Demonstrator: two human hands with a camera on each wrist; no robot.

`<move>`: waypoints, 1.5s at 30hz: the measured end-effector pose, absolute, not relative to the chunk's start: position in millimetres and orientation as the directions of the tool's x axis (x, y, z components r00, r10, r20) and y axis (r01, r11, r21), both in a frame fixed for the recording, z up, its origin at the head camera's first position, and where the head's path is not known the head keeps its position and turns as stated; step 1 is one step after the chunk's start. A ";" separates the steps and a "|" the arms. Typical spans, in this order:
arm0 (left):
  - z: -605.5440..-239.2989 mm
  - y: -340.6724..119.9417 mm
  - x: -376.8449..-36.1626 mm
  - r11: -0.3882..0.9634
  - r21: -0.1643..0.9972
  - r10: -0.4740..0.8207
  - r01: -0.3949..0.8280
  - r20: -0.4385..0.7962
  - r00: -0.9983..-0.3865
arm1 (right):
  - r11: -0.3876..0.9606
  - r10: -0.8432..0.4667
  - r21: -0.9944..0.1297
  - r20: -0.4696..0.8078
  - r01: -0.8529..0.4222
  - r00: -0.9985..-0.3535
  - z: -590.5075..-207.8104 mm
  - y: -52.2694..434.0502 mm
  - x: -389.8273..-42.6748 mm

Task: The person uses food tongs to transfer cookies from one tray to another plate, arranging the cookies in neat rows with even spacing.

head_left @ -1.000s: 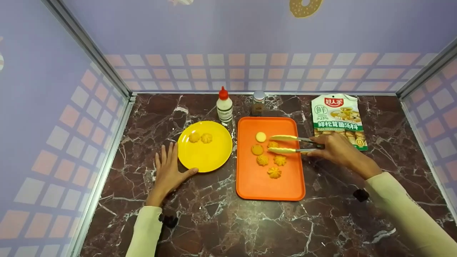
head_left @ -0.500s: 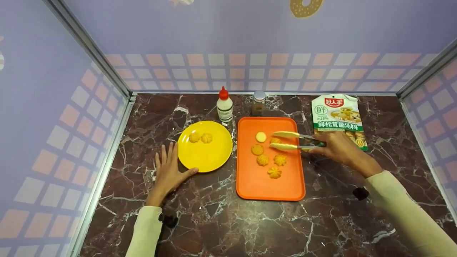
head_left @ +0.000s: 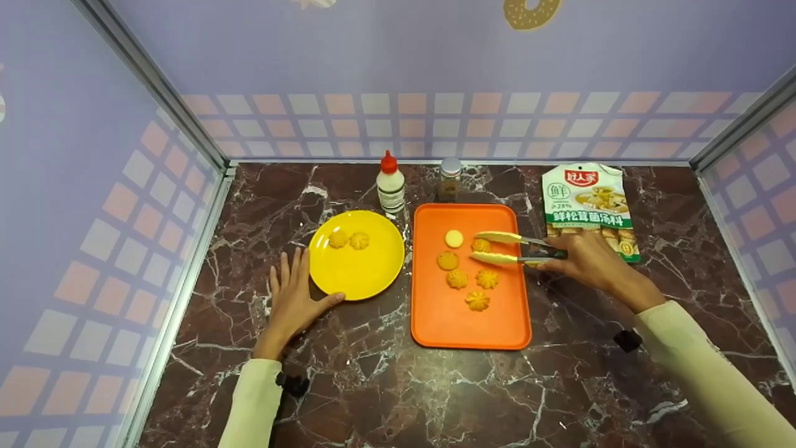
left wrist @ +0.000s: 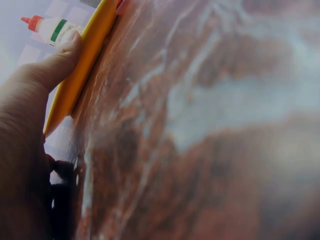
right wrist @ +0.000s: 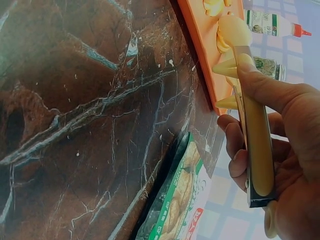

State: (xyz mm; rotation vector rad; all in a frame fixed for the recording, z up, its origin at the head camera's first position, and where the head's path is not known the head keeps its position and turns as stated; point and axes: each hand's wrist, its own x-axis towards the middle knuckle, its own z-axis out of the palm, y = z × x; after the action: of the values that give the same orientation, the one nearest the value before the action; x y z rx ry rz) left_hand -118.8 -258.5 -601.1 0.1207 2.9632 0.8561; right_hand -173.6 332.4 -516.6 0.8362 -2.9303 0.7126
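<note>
My right hand (head_left: pixel 581 258) grips a pair of tongs (head_left: pixel 497 257) with yellow tips, reaching in from the right over an orange tray (head_left: pixel 466 330). The spread tips stand on either side of a swirled cookie (head_left: pixel 481 246). Several more cookies lie on the tray, among them a pale round one (head_left: pixel 454 238) and a flower-shaped one (head_left: pixel 477 301). My left hand (head_left: pixel 297 302) rests at the near left edge of a yellow plate (head_left: pixel 364 274), fingers spread along its side and thumb on the rim. Two cookies (head_left: pixel 349 240) sit toward the plate's back.
Behind the plate stands a squeeze bottle (head_left: pixel 391 186) with a red cap; a small spice jar (head_left: pixel 450 180) stands behind the tray. A food packet (head_left: pixel 584 199) lies at the right, partly under my right hand in the head view. Patterned walls bound the marble table (head_left: pixel 373 398).
The tongs have shifted slightly right, and the swirled cookie between their tips has slid a little right and back. My left hand and the plate have not moved.
</note>
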 end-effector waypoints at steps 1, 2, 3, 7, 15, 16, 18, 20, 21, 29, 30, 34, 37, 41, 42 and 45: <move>-601.1 -258.4 -118.6 0.843 0.535 0.090 0.059 -0.033 -0.995 | 0.755 -0.495 -0.424 0.133 -0.501 -0.859 -517.0 332.6 -173.4; -601.0 -258.3 -118.4 0.843 0.534 0.090 0.059 -0.033 -0.995 | 0.757 -0.491 -0.425 0.132 -0.496 -0.861 -517.4 332.8 -173.3; -600.8 -258.1 -118.3 0.843 0.534 0.090 0.059 -0.033 -0.995 | 0.760 -0.486 -0.425 0.129 -0.491 -0.864 -517.7 332.9 -173.0; -600.7 -258.1 -118.5 0.842 0.537 0.090 0.058 -0.032 -0.995 | 0.774 -0.476 -0.417 0.114 -0.477 -0.872 -518.8 332.7 -171.6; -600.8 -257.8 -119.7 0.839 0.539 0.093 0.068 -0.020 -0.995 | 0.786 -0.481 -0.381 0.116 -0.486 -0.869 -519.2 331.0 -168.9; -600.6 -257.8 -119.7 0.840 0.539 0.093 0.067 -0.020 -0.995 | 0.785 -0.482 -0.381 0.119 -0.488 -0.868 -518.9 330.9 -168.7; -600.4 -257.9 -119.5 0.840 0.538 0.093 0.066 -0.023 -0.995 | 0.782 -0.484 -0.379 0.128 -0.494 -0.865 -518.7 330.8 -168.2; -600.4 -257.8 -119.4 0.840 0.538 0.095 0.067 -0.024 -0.995 | 0.779 -0.486 -0.379 0.139 -0.500 -0.863 -518.6 330.9 -167.5; -600.3 -257.7 -119.3 0.841 0.537 0.094 0.067 -0.024 -0.995 | 0.777 -0.486 -0.381 0.145 -0.502 -0.862 -518.7 331.0 -167.1; -600.0 -257.3 -118.1 0.828 0.552 0.099 0.095 0.022 -0.995 | 0.760 -0.498 -0.366 0.201 -0.536 -0.843 -517.4 332.0 -162.4; -600.3 -257.6 -117.9 0.827 0.553 0.101 0.098 0.024 -0.995 | 0.758 -0.499 -0.366 0.206 -0.540 -0.841 -517.0 332.2 -161.9; -601.2 -258.5 -118.3 0.831 0.548 0.105 0.092 0.008 -0.994 | 0.757 -0.497 -0.358 0.227 -0.546 -0.837 -516.1 333.3 -160.1; -602.2 -259.0 -119.2 0.838 0.538 0.110 0.091 -0.003 -0.994 | 0.759 -0.491 -0.353 0.241 -0.547 -0.837 -514.7 334.0 -159.0; -603.1 -258.8 -120.2 0.847 0.523 0.113 0.090 -0.011 -0.994 | 0.764 -0.480 -0.357 0.242 -0.537 -0.843 -512.1 335.0 -157.9; -603.2 -258.8 -120.3 0.848 0.522 0.112 0.087 -0.015 -0.994 | 0.766 -0.476 -0.359 0.242 -0.534 -0.845 -511.5 335.2 -157.7; -603.2 -258.5 -120.8 0.850 0.521 0.110 0.081 -0.024 -0.994 | 0.770 -0.471 -0.353 0.248 -0.531 -0.847 -509.3 335.7 -157.2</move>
State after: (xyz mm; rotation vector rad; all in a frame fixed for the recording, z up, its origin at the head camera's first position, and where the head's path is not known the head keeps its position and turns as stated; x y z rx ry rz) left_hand -120.8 -258.5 -603.2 0.1533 2.9705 0.8330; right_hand -157.2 335.7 -509.3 0.8026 -2.8180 0.6271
